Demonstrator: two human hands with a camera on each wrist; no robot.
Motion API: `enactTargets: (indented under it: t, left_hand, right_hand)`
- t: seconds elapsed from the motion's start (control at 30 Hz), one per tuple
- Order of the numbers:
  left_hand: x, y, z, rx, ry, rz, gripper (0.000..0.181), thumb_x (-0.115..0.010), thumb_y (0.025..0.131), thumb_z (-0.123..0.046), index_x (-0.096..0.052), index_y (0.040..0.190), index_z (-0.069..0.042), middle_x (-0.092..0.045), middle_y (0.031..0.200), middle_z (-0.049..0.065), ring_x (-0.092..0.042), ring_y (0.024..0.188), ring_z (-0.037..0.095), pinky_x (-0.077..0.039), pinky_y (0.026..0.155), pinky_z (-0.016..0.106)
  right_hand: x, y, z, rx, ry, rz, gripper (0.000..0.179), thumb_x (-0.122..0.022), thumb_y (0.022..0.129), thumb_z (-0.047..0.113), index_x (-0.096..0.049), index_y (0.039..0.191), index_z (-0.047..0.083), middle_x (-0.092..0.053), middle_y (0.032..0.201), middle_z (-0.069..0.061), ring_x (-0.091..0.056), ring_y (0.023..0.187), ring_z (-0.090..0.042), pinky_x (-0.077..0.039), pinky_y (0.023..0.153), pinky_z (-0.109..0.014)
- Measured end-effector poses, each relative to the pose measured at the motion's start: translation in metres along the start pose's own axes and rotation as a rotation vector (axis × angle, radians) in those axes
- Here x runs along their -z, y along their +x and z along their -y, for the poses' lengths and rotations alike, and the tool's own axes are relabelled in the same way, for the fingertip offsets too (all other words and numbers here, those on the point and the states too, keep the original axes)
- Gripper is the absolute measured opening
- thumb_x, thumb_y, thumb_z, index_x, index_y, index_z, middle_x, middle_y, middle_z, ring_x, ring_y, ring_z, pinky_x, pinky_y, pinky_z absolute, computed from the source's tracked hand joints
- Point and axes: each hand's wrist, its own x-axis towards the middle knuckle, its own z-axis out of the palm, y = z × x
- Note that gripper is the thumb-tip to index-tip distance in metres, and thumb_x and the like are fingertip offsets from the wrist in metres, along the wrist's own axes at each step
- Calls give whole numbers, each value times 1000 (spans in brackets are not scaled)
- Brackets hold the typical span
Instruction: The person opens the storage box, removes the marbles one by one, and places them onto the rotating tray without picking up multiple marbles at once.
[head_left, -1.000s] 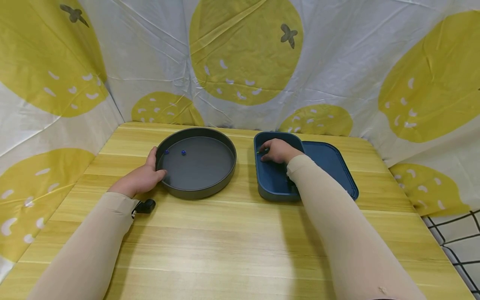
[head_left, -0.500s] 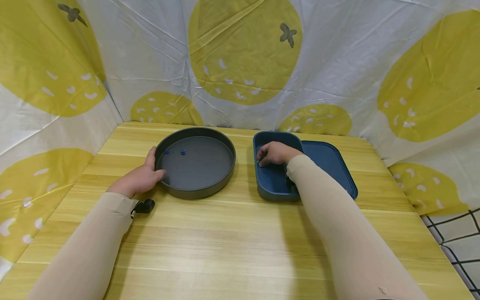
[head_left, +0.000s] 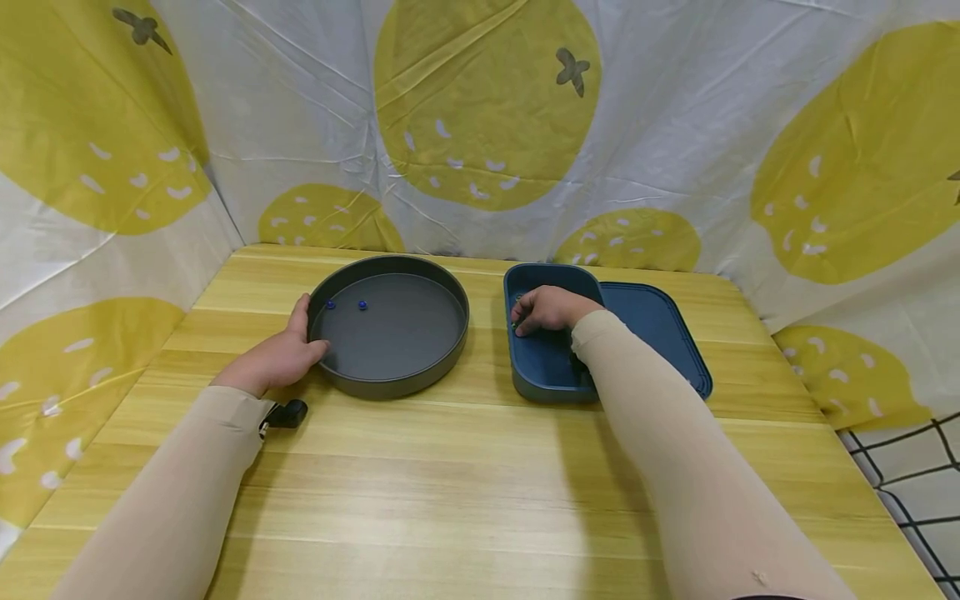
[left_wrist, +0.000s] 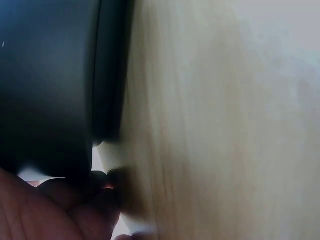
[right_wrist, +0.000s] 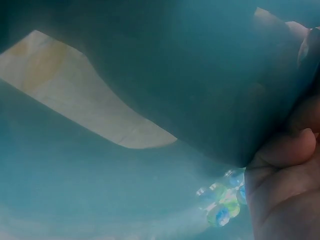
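Note:
My left hand (head_left: 279,360) grips the near-left wall of a round dark grey pan (head_left: 401,337), thumb over the rim and fingers along the outside. Two small dark blue balls, one of them a ball (head_left: 363,305) nearer the middle, lie in the pan's left half. Inside a deep blue rectangular box (head_left: 551,367), my right hand (head_left: 551,308) bends its fingers down by the left wall. A tiny glint shows at its fingertips; I cannot tell if they pinch it. The right wrist view shows several clear glass marbles (right_wrist: 220,210) with blue and green colour beside that hand.
A flat blue lid (head_left: 656,333) lies right of the box, partly behind the right forearm. Both vessels stand on a wooden table (head_left: 420,500). A white and yellow printed cloth (head_left: 480,125) hangs behind, and a black wire grid (head_left: 918,492) is at the right edge.
My right hand has moved slightly toward me along the box's left wall, and its fingertips have drawn closer together. The left hand has stayed on the pan.

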Motion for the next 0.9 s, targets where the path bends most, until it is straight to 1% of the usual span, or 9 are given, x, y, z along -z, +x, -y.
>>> enactTargets:
  t: [0.2,0.4,0.47,0.57,0.63,0.7,0.8,0.83,0.9]
  left_hand:
    - [0,-2,2,-12,0,-4,96,-42,110,-29,39,158,-11,16,170,34,-5,157,58,-12,126,69]
    - [-3,-3,1,-14,-9,0,96,-42,110,-28,39,158,-10,19,170,33,-2,158,57,-10,127,69]
    - [-4,-3,1,-14,-12,0,96,-42,110,-28,39,158,-11,19,170,32,-2,158,56,-10,127,68]
    - [-3,-3,0,-17,-10,-4,95,-41,110,-29,39,158,-11,18,171,31,-3,159,55,-10,127,68]
    - [-3,-3,0,-23,-11,-5,95,-41,110,-29,38,158,-11,19,171,30,-2,159,54,-9,127,68]
    - [-2,-3,0,-28,-7,-9,95,-41,110,-29,38,158,-10,19,171,30,-2,159,54,-10,127,68]
    - [-1,-3,0,-31,-5,-7,95,-42,110,-30,38,158,-10,21,171,30,-1,159,54,-9,127,68]
    - [-1,-3,0,-30,-5,-7,95,-42,110,-30,38,158,-10,21,171,30,-1,159,54,-9,127,67]
    - [0,-3,0,-31,-4,-7,95,-42,110,-30,38,158,-10,21,171,30,-1,159,54,-10,127,68]
  right_hand:
    - [0,0,2,1,-6,-9,25,-76,97,22,-75,119,10,-73,119,-8,-61,108,-24,-49,100,-41]
    - [0,-3,0,29,-18,-27,25,-76,97,23,-77,119,11,-76,119,-7,-65,110,-24,-51,102,-43]
    - [3,-6,-3,39,2,-48,25,-75,98,23,-77,120,11,-76,115,-6,-66,108,-24,-52,100,-42]
    - [12,-13,-4,50,61,-102,25,-74,99,22,-76,121,11,-76,106,-7,-64,103,-25,-51,95,-42]
    - [19,-19,-2,54,118,-144,25,-73,99,21,-75,121,10,-75,106,-7,-63,102,-25,-50,93,-41]
    - [26,-26,5,62,173,-177,25,-72,100,21,-74,122,9,-74,110,-7,-61,102,-26,-49,92,-42]
    - [32,-32,26,84,233,-178,27,-71,102,21,-71,125,9,-72,118,-7,-60,107,-31,-48,92,-44]
    - [33,-32,34,97,239,-173,27,-70,102,21,-71,126,9,-71,118,-8,-60,108,-34,-47,91,-45]
    - [32,-30,52,119,206,-167,28,-71,102,24,-71,126,11,-72,113,-7,-60,107,-38,-47,88,-45]
